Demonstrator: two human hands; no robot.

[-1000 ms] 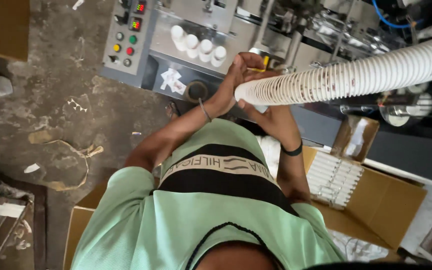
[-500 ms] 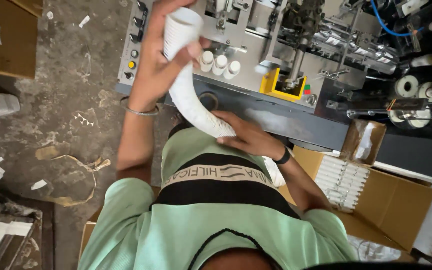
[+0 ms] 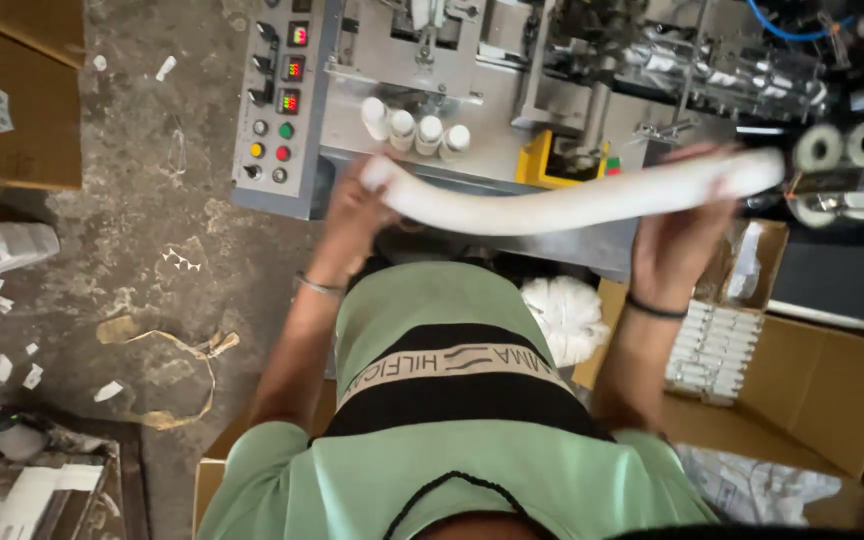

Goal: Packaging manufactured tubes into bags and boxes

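Observation:
I hold a long white stack of paper cups (image 3: pixel 572 205) level across my chest; it sags a little in the middle and is motion-blurred. My left hand (image 3: pixel 357 215) grips its left end, a thin metal bracelet on that wrist. Near the right end my right hand (image 3: pixel 682 240) supports the stack from below, a black band on that wrist. The stack hangs just in front of a grey cup-making machine (image 3: pixel 492 150), close to a row of white cups (image 3: pixel 417 128) standing on it.
The machine's control panel (image 3: pixel 277 110) with coloured buttons is at upper left. An open cardboard box (image 3: pixel 802 370) at right holds rows of white cup stacks (image 3: pixel 717 345). A white crumpled bundle (image 3: pixel 564 318) lies by my chest. Paper scraps and cartons (image 3: pixel 12 90) litter the concrete floor.
The cup stack has swung from a steep diagonal to level. My left hand dropped from high over the machine; my right hand moved out to the right end.

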